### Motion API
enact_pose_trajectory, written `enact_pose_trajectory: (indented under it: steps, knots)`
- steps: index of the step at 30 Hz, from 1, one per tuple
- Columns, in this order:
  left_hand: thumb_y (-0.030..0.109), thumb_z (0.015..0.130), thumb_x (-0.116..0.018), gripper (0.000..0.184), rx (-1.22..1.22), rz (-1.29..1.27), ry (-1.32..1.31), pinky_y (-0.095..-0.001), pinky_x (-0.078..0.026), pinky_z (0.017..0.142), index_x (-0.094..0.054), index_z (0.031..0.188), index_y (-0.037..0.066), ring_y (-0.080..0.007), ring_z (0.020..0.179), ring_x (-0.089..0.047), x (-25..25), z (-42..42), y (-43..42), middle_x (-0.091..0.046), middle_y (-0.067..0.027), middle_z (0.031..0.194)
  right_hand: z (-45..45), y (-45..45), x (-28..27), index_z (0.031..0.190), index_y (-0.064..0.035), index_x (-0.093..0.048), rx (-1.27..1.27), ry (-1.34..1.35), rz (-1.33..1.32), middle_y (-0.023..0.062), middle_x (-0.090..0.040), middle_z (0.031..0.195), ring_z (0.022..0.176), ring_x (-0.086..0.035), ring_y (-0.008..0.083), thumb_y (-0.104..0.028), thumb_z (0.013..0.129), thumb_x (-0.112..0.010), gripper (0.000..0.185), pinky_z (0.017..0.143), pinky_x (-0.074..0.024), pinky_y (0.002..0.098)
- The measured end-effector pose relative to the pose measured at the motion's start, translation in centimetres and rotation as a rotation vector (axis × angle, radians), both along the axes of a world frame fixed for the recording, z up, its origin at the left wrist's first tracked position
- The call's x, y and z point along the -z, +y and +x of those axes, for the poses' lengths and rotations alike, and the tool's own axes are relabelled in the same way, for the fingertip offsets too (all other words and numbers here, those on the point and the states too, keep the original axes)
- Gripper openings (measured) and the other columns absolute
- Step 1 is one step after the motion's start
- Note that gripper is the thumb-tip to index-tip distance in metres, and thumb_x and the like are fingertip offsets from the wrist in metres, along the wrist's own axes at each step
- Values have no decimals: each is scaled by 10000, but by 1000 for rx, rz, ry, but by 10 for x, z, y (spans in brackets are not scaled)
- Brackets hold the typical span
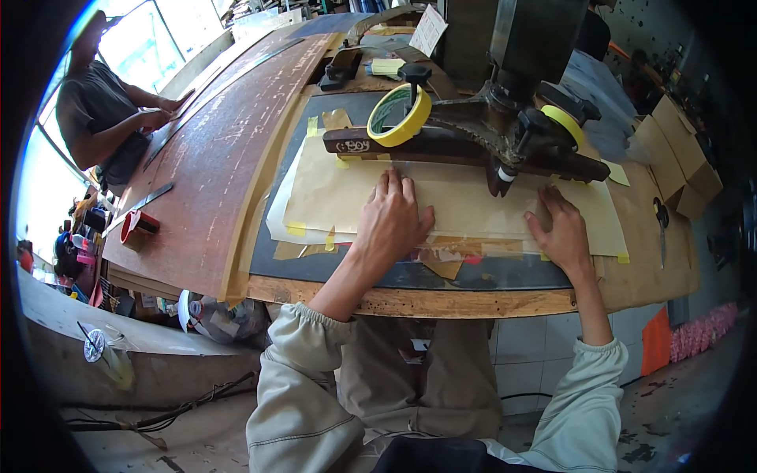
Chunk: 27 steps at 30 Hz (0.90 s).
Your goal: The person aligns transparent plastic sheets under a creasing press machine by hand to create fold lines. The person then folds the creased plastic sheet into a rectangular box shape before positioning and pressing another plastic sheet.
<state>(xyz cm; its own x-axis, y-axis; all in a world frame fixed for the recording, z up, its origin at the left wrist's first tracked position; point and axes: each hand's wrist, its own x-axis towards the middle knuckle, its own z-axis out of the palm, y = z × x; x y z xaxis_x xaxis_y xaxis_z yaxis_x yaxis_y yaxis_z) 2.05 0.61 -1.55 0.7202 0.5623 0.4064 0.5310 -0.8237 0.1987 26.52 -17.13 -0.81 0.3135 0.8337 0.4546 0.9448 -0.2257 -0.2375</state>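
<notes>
both hands are open and empty-gripped, palms down on the cream paper sheet: the left hand (392, 217) reaches up beside the dark wooden bar (465, 148), the right hand (561, 232) lies nearer the sheet's right end. the cream paper sheet (473, 214) lies flat on the surface (410, 303), over a white sheet (278, 222) and a dark mat (272, 260), its upper edge by the bar. to hold it well, i'd press evenly with spread fingers and smooth outward, without dragging it off the layers below or lifting the little yellow tape tabs (296, 230).

the bar and its metal bracket (498, 118) limit reach at the far edge, so fingertips need care there. one yellow tape roll (400, 117) hangs on a clamp knob, another sits further right. scissors (661, 229) lie well off to the right; a co-worker (98, 106) handles something at the far left.
</notes>
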Motion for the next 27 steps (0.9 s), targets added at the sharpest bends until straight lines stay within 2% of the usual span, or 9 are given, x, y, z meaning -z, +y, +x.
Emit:
enact_pose_trajectory:
  steps: [4, 7, 10, 15, 21, 27]
  knots:
    - [342, 889, -579, 554, 0, 19, 7, -463, -525, 930, -508, 1128, -154, -466, 1228, -509, 1, 0, 0, -482, -408, 1290, 3, -1, 5, 1144, 110, -602, -10, -45, 17, 331, -584, 1214, 1142, -573, 452, -258, 824, -690, 496, 1009, -458, 436]
    - [358, 865, -594, 596, -7, 13, 13, -438, -465, 1007, -527, 1161, -155, -445, 1219, -525, 4, 0, 1, -501, -387, 1289, 5, -1, 5, 1150, 109, -601, -18, -48, 24, 337, -578, 1222, 1148, -572, 453, -264, 826, -690, 503, 1007, -462, 434]
    - [359, 868, -592, 601, -12, -15, 24, -440, -451, 1027, -523, 1172, -154, -447, 1217, -526, 0, 0, 0, -501, -384, 1293, 4, -3, 8, 1157, 110, -600, -7, -33, 29, 345, -573, 1225, 1170, -561, 450, -273, 828, -686, 512, 1016, -456, 433]
    - [405, 880, -584, 601, -70, 125, 118, -462, -479, 943, -558, 1214, -94, -349, 1248, -534, 0, -1, -3, -522, -290, 1350, 6, -2, 9, 1161, 111, -600, 5, -23, 24, 352, -566, 1230, 1190, -550, 449, -294, 829, -680, 530, 1019, -458, 428]
    - [427, 878, -588, 622, -90, 123, 173, -453, -492, 906, -555, 1230, -84, -322, 1252, -538, -5, -1, -4, -528, -272, 1356, 5, -3, 7, 1177, 112, -591, 15, -2, 8, 346, -566, 1237, 1194, -546, 451, -310, 832, -671, 550, 1018, -460, 428]
    - [433, 869, -609, 611, -49, 137, 99, -453, -505, 873, -562, 1217, -67, -310, 1233, -546, 1, -5, 0, -539, -249, 1345, 7, -2, 14, 1177, 109, -582, 3, -17, 25, 345, -561, 1237, 1183, -544, 457, -309, 849, -656, 537, 1015, -454, 437]
